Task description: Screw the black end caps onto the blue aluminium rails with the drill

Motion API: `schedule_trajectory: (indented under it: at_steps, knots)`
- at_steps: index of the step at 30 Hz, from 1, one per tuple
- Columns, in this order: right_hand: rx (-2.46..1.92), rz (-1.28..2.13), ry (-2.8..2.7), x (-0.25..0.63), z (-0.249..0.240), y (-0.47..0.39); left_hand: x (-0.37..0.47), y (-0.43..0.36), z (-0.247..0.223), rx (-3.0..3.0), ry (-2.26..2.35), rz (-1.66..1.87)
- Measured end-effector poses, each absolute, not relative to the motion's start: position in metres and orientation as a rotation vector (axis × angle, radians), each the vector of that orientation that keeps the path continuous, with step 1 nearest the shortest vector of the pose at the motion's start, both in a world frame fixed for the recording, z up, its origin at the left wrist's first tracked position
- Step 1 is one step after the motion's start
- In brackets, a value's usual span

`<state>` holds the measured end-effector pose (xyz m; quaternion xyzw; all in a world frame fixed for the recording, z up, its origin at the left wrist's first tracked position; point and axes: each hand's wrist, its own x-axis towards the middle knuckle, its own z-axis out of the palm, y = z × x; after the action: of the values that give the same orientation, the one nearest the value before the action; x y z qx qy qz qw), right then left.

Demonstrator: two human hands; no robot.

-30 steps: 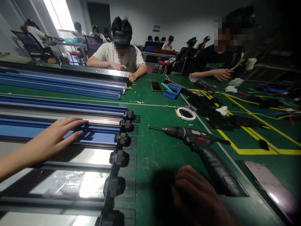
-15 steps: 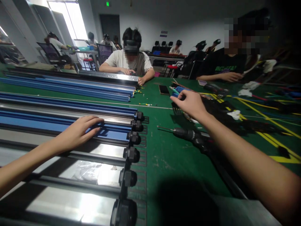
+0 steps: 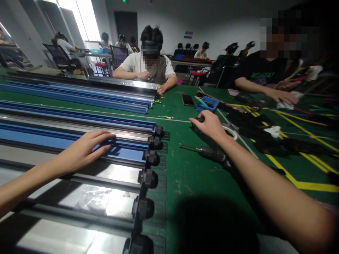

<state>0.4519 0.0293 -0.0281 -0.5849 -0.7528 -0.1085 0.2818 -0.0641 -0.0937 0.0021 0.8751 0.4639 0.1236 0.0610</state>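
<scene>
My left hand (image 3: 88,148) lies flat with fingers stretched out over a blue metal profile (image 3: 131,151), one of several long blue and silver profiles side by side. Each ends in a black cable gland (image 3: 150,179) with a slotted black end plate. Across the green table, my right hand (image 3: 210,124) has its thumb and fingers closed around a small black part (image 3: 197,123), whose kind I cannot make out. A power screwdriver (image 3: 212,153) with a long thin bit lies just nearer than that hand, bit pointing left.
Beyond my right hand are a blue tray (image 3: 209,103) holding a green-handled tool and a phone (image 3: 188,100). A green-yellow wire (image 3: 164,116) lies nearby. More blue profiles (image 3: 106,97) lie farther back. One person sits opposite; another works at the right among cables and yellow tape lines.
My right hand has come down and nearer from beside the blue tray, closing on the black part. My left hand stays on the profile. The person at right has moved an arm.
</scene>
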Motion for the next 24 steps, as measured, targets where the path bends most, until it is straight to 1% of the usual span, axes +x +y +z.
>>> schedule_trajectory:
  at_steps: [3, 12, 18, 24]
  knots:
    - [-1.583, -0.258, -2.032, 0.454, -0.022, 0.026, -0.065, -0.094, 0.002, 2.632, 1.418, 0.377]
    - [-1.566, 0.078, -2.034, 0.476, -0.007, 0.015, -0.067, -0.092, 0.000, 2.619, 1.432, 0.372]
    - [-1.519, 0.115, -1.947, 0.487, -0.013, 0.020, -0.068, -0.092, -0.001, 2.622, 1.435, 0.366]
    - [-1.673, 0.302, -1.893, 0.485, -0.008, 0.015, -0.070, -0.090, -0.003, 2.616, 1.408, 0.378]
